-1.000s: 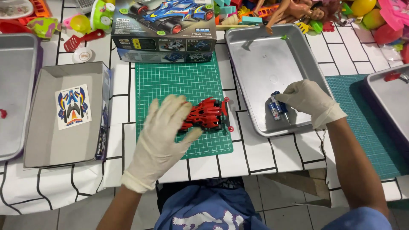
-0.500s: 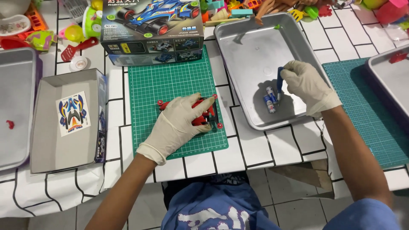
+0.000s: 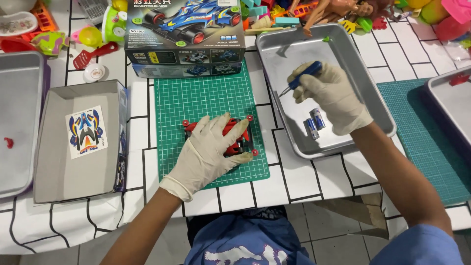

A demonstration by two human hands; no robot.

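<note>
My left hand [image 3: 208, 147], in a white glove, presses flat on a red toy car chassis [image 3: 239, 139] that lies on a green cutting mat [image 3: 206, 95]. My right hand [image 3: 332, 95], also gloved, grips a small blue-handled screwdriver [image 3: 301, 76] above a metal tray [image 3: 284, 46], its tip pointing left and down. Two blue and silver batteries [image 3: 314, 122] lie side by side in that tray, just below my right hand.
A toy car box [image 3: 184, 37] stands behind the mat. A grey box lid [image 3: 54, 162] with a sticker sheet [image 3: 86, 131] lies at the left, beside another metal tray [image 3: 19, 98]. Loose toys crowd the back edge. A second green mat [image 3: 431, 142] and a tray [image 3: 454, 105] sit at the right.
My right hand has let the batteries lie in the tray and lifted the blue screwdriver. My left hand has settled flat onto the red chassis.
</note>
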